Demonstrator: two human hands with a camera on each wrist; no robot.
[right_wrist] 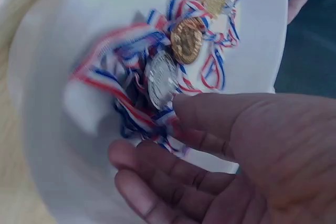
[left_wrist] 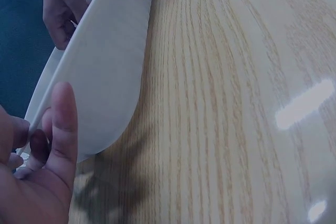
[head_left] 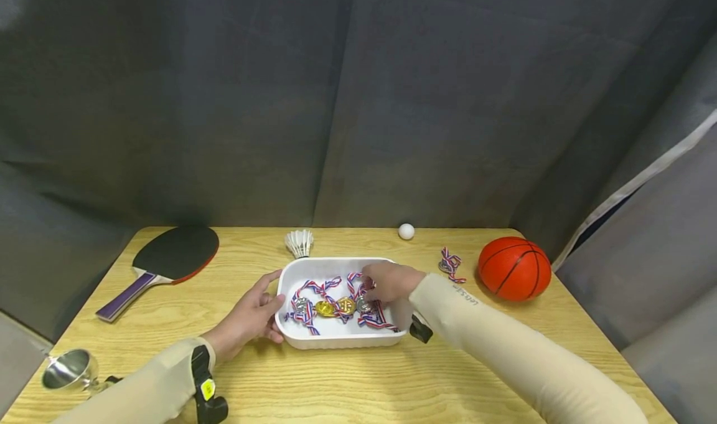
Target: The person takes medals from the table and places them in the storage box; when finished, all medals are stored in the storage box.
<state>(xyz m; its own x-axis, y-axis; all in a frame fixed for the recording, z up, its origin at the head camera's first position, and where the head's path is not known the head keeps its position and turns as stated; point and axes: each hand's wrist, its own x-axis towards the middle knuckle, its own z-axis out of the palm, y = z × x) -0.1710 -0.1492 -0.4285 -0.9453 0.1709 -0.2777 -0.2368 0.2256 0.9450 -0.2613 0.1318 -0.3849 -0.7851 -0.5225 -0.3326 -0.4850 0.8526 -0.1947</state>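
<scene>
A white plastic tub (head_left: 338,343) stands on the wooden table, holding several medals on red, white and blue ribbons. My left hand (head_left: 250,317) grips its left end, thumb over the rim and fingers against the outer wall. Inside the right end, my right hand (head_left: 390,282) pinches the ribbon of a silver medal (right_wrist: 161,80) between thumb and index finger; its other fingers are spread below. Beside that medal lie a bronze-looking medal (right_wrist: 187,41) and a gold medal (head_left: 324,309). Another silver medal (head_left: 301,305) lies near the tub's left end.
Behind the tub are a shuttlecock (head_left: 299,243) and a white ball (head_left: 406,231). A table tennis bat (head_left: 177,254) and a trophy cup (head_left: 70,370) are on the left. To the right lie a ribboned medal (head_left: 450,265) and an orange basketball (head_left: 514,268). Dark curtains (head_left: 336,100) enclose the table.
</scene>
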